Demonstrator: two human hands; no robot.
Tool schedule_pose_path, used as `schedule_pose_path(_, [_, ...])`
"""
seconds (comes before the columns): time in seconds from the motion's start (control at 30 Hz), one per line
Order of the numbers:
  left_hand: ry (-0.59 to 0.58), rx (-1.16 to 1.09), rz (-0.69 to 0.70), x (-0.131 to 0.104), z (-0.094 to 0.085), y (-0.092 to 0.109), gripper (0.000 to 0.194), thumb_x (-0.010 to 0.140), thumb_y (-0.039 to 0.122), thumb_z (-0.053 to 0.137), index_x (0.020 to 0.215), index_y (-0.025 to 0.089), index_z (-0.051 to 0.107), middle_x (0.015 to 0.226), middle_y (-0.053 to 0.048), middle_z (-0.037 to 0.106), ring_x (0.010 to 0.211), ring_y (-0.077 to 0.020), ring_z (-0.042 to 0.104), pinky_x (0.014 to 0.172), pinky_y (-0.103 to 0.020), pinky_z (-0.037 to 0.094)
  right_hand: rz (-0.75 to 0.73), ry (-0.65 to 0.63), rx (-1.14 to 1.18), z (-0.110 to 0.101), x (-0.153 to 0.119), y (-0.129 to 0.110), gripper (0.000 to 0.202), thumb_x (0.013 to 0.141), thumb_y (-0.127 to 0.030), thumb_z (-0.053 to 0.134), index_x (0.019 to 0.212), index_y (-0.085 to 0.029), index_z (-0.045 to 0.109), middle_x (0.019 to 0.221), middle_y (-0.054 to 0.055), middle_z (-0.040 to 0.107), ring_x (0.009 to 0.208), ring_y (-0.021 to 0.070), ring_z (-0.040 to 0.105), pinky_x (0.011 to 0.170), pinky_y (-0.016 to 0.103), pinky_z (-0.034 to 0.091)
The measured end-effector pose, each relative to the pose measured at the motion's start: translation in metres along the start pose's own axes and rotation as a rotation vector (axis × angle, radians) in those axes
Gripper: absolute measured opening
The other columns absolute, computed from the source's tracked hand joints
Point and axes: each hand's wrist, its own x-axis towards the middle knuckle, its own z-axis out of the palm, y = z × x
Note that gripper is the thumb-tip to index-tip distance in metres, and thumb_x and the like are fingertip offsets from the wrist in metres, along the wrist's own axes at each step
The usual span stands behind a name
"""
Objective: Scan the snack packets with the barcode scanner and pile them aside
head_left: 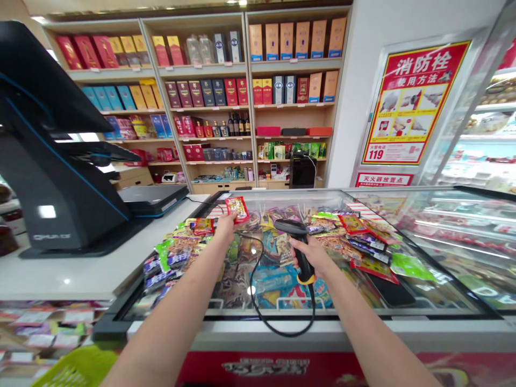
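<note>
My left hand (226,223) is closed on the edge of a red snack packet (237,208), held above the glass lid near its far left side. In my right hand (309,255) is a black barcode scanner (296,230) with a yellow-tipped handle, its head pointing left. A black cable (278,330) loops from the handle over the freezer's front edge and back to the left. Below my left forearm lies a pile of snack packets (173,258) in several colours. To the right of the scanner, a second pile of packets (363,231) partly covers a dark phone (393,292).
The chest freezer (282,325) with a glass top holds frozen goods. Left of it, a checkout screen (60,161) and a scale (155,199) stand on a white counter (60,277). A green basket (78,368) is low at left. Shelves (248,107) of boxed bottles line the back.
</note>
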Motion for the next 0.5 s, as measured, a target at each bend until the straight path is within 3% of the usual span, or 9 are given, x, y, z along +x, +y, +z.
schedule_pose_path(0.1, [-0.058, -0.079, -0.096, -0.023, 0.029, -0.022, 0.016, 0.073, 0.022, 0.062, 0.088, 0.017, 0.065, 0.070, -0.001, 0.065, 0.062, -0.0136, 0.063, 0.067, -0.030, 0.054, 0.005, -0.041, -0.047, 0.002, 0.005, -0.003, 0.042, 0.061, -0.052, 0.077, 0.072, -0.017, 0.056, 0.051, -0.005, 0.056, 0.039, 0.0087, 0.051, 0.038, 0.021, 0.045])
schedule_pose_path(0.2, [-0.050, -0.136, 0.050, -0.035, 0.041, -0.042, 0.023, 0.073, 0.027, 0.062, 0.091, 0.015, 0.067, 0.079, -0.003, 0.070, 0.071, -0.0151, 0.064, 0.071, -0.030, 0.054, 0.010, -0.064, -0.081, 0.003, 0.010, -0.002, 0.040, 0.063, -0.050, 0.076, 0.073, -0.017, 0.055, 0.051, -0.005, 0.056, 0.040, 0.0091, 0.051, 0.038, 0.021, 0.046])
schedule_pose_path(0.33, [-0.059, -0.160, 0.194, -0.033, 0.038, -0.056, 0.026, 0.068, 0.029, 0.064, 0.088, 0.015, 0.072, 0.083, -0.005, 0.072, 0.076, -0.0173, 0.065, 0.076, -0.031, 0.053, 0.015, -0.046, -0.105, 0.004, 0.012, 0.006, 0.038, 0.064, -0.048, 0.076, 0.075, -0.018, 0.055, 0.050, -0.005, 0.056, 0.038, 0.0089, 0.050, 0.037, 0.020, 0.044])
schedule_pose_path(0.5, [-0.057, -0.132, 0.170, -0.026, 0.033, -0.058, 0.023, 0.069, 0.027, 0.064, 0.085, 0.014, 0.072, 0.080, -0.004, 0.072, 0.076, -0.0165, 0.064, 0.076, -0.030, 0.053, 0.051, -0.047, -0.119, 0.002, 0.013, 0.008, 0.037, 0.063, -0.046, 0.077, 0.071, -0.017, 0.055, 0.051, -0.004, 0.057, 0.039, 0.0093, 0.052, 0.037, 0.020, 0.045])
